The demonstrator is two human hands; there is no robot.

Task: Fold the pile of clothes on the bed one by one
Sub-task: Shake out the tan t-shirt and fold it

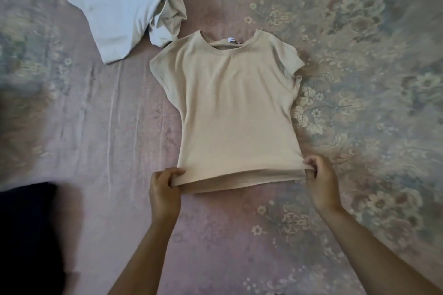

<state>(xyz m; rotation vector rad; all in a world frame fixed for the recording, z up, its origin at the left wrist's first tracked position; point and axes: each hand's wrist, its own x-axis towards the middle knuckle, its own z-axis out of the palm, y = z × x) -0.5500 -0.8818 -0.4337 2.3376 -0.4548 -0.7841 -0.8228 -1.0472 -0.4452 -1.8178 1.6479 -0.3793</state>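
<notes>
A beige short-sleeved t-shirt (235,108) lies spread flat on the bed, neckline away from me, with a small white label inside the collar. My left hand (164,193) pinches the bottom hem at its left corner. At the right corner of the same hem, my right hand (321,179) grips the fabric with curled fingers. The hem is lifted slightly off the bedspread between both hands. A white garment (119,14) lies crumpled beyond the t-shirt, to its upper left, touching the beige sleeve.
The bed is covered by a pink and grey floral bedspread (359,79) that fills the view. A dark, blurred shape (26,235) sits at the lower left edge.
</notes>
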